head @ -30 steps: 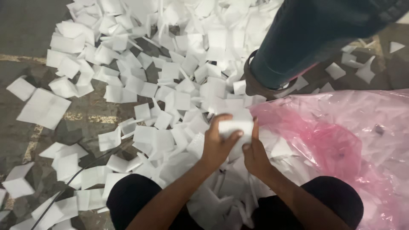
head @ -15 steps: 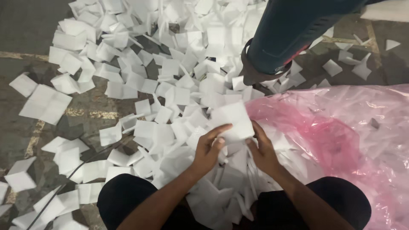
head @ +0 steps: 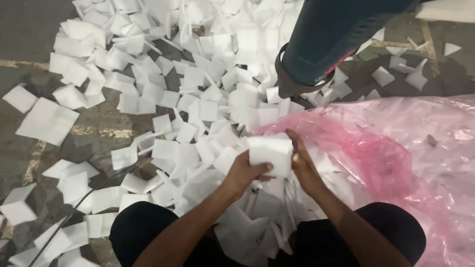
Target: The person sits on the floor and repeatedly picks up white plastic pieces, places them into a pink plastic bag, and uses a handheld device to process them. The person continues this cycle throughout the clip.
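Stack of white foam squares [head: 269, 154] held btwn both hands, just above the foam pile [head: 198, 99] on floor. Left hand [head: 243, 173] & right hand [head: 303, 165] pressed on its sides. Pink bag [head: 396, 148] beside, on right.

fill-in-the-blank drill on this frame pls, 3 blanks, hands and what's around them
Both hands, left hand and right hand, grip a stack of ____ foam squares.
The plastic bag beside the right hand is ____.
Another person's leg stands at the ____ edge of the frame.

Missing words: white; pink; top
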